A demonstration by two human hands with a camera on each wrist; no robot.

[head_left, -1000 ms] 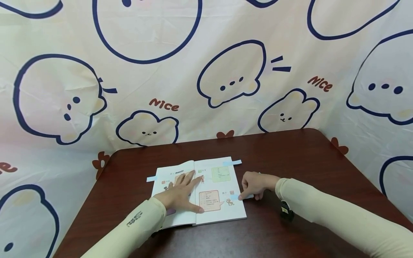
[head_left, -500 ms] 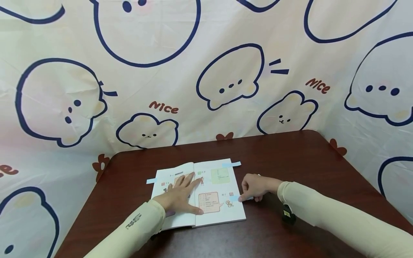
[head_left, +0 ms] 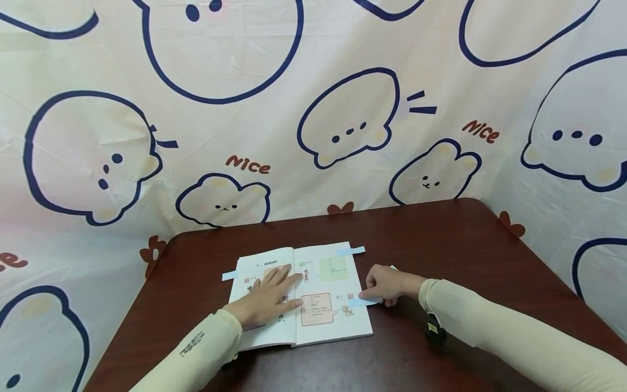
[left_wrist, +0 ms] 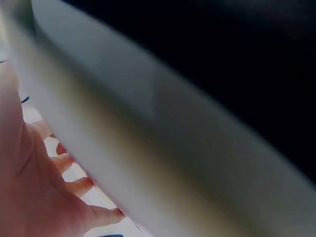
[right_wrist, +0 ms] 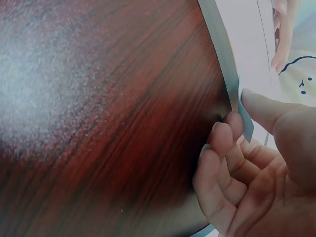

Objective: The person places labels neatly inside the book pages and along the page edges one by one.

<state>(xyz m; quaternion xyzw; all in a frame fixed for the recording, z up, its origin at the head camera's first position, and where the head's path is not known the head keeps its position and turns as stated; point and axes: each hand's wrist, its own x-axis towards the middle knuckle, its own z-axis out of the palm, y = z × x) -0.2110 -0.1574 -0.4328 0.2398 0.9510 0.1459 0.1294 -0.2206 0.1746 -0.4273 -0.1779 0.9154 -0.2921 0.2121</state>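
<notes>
An open book (head_left: 325,286) with printed pages lies flat on the dark brown table. My left hand (head_left: 264,302) rests across its left page, fingers spread and reaching past the fold. At the book's right edge my right hand (head_left: 389,284) has its thumb on a pale blue sticky tab (head_left: 367,302), which juts out past the page. In the right wrist view the sticky tab (right_wrist: 245,116) sits between thumb and forefinger, and the other fingers are curled. A small pale corner (head_left: 394,267) shows behind that hand; what it belongs to is hidden.
More blue tabs stick out at the top right (head_left: 354,251) and left edge (head_left: 229,276) of the book. The brown table (head_left: 421,234) meets a cartoon-printed cloth (head_left: 284,190) behind and at both sides. Blurred pale material (left_wrist: 148,148) covers much of the left wrist view.
My left hand has slid slightly left and its thumb has moved up the page. The right thumb has shifted a little, leaving more of the tab showing. The head view has tilted slightly.
</notes>
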